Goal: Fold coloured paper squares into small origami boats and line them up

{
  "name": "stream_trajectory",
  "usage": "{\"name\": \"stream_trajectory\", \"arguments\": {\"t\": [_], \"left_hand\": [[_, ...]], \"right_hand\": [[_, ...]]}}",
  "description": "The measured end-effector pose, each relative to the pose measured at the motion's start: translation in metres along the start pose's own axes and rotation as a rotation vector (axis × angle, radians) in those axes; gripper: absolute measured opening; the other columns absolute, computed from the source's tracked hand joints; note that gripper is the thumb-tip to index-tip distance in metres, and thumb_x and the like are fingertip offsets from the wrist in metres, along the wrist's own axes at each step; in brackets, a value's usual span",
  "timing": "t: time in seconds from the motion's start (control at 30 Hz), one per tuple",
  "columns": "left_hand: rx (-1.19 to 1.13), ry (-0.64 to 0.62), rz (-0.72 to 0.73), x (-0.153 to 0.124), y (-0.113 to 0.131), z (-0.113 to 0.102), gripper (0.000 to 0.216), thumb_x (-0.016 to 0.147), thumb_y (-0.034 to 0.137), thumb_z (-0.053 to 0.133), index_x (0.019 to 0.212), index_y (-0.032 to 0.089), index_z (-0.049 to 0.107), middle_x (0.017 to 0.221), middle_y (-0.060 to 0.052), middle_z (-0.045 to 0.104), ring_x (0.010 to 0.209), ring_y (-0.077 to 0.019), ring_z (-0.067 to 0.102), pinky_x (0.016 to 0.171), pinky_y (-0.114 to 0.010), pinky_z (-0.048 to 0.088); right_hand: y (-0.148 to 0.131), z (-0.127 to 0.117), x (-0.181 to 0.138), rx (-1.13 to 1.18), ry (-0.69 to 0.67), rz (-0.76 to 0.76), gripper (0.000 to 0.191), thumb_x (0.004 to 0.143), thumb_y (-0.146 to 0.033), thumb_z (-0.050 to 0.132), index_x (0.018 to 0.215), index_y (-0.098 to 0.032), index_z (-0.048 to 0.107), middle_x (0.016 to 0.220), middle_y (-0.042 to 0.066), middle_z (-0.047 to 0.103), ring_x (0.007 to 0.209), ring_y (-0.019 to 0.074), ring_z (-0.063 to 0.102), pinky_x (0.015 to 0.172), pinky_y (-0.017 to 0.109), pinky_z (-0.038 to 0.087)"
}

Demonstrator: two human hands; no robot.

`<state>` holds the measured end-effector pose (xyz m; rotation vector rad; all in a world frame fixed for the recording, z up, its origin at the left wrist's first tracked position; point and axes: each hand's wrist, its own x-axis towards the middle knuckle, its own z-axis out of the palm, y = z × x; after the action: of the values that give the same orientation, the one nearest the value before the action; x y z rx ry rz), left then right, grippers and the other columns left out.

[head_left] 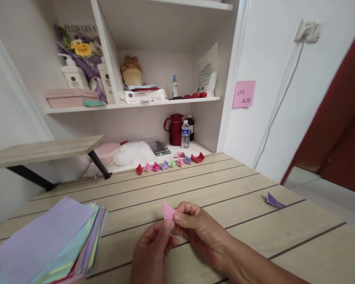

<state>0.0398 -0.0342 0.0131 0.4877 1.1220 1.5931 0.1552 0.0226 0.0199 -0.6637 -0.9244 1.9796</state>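
Observation:
A small folded piece of pink paper (168,211) is pinched between both hands above the wooden table. My left hand (154,248) grips its lower edge with thumb and fingers. On the paper's right side, my right hand (198,228) holds it between thumb and index finger. The paper shows a pointed top corner; its lower part is hidden behind my fingers. To the left of my hands lies a fanned stack of coloured paper (47,232), a lavender sheet on top. A purple folded paper boat (274,200) sits alone toward the table's right edge.
Several small folded paper boats (164,165) stand in a row at the table's far edge. A raised wooden stand (44,150) with black legs is at the back left. Behind are shelves (136,105) with a red jug (175,130) and a water bottle (185,135).

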Motion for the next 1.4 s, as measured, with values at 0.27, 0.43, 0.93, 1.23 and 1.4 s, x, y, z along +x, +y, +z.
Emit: {"name": "stream_trajectory", "arguments": {"t": [0.27, 0.43, 0.93, 1.23, 1.4], "left_hand": [[-0.034, 0.081, 0.115, -0.012, 0.0, -0.005, 0.042, 0.053, 0.048, 0.09, 0.075, 0.017, 0.074, 0.072, -0.001, 0.07, 0.056, -0.007, 0.057, 0.06, -0.022, 0.05], [0.003, 0.163, 0.23, -0.008, 0.008, -0.008, 0.046, 0.056, 0.054, 0.087, 0.081, 0.018, 0.072, 0.076, 0.001, 0.07, 0.064, -0.0081, 0.062, 0.068, -0.023, 0.049], [0.125, -0.068, 0.303, -0.005, 0.01, 0.007, 0.046, 0.054, 0.043, 0.089, 0.088, 0.016, 0.073, 0.079, -0.005, 0.075, 0.075, -0.0157, 0.067, 0.077, -0.027, 0.049], [0.163, -0.116, 0.301, -0.015, 0.013, 0.01, 0.04, 0.064, 0.039, 0.085, 0.094, 0.016, 0.072, 0.09, -0.005, 0.075, 0.082, -0.0158, 0.067, 0.08, -0.027, 0.05], [0.17, -0.121, 0.278, -0.014, 0.012, 0.009, 0.039, 0.066, 0.04, 0.084, 0.095, 0.016, 0.072, 0.091, -0.005, 0.074, 0.076, -0.0131, 0.065, 0.076, -0.026, 0.051]], "right_hand": [[0.005, -0.003, 0.003, 0.142, 0.003, 0.08, 0.034, 0.062, -0.03, 0.092, 0.073, -0.015, 0.064, 0.068, 0.0, 0.069, 0.064, 0.0124, 0.063, 0.069, 0.027, 0.05], [0.002, -0.003, 0.001, 0.154, -0.04, 0.052, 0.029, 0.065, -0.026, 0.091, 0.074, -0.014, 0.066, 0.062, -0.003, 0.065, 0.055, 0.0081, 0.057, 0.062, 0.023, 0.047], [0.002, 0.0, -0.003, 0.157, -0.141, 0.071, 0.029, 0.065, -0.027, 0.091, 0.076, -0.011, 0.069, 0.063, -0.001, 0.066, 0.059, 0.0092, 0.059, 0.064, 0.025, 0.044], [0.003, 0.0, -0.003, 0.161, -0.147, 0.089, 0.03, 0.069, -0.032, 0.089, 0.08, -0.011, 0.071, 0.066, 0.002, 0.069, 0.06, 0.0103, 0.061, 0.061, 0.023, 0.046], [0.003, -0.001, -0.003, 0.17, -0.149, 0.098, 0.031, 0.067, -0.03, 0.09, 0.08, -0.011, 0.07, 0.067, 0.002, 0.069, 0.062, 0.0105, 0.062, 0.062, 0.024, 0.047]]}}
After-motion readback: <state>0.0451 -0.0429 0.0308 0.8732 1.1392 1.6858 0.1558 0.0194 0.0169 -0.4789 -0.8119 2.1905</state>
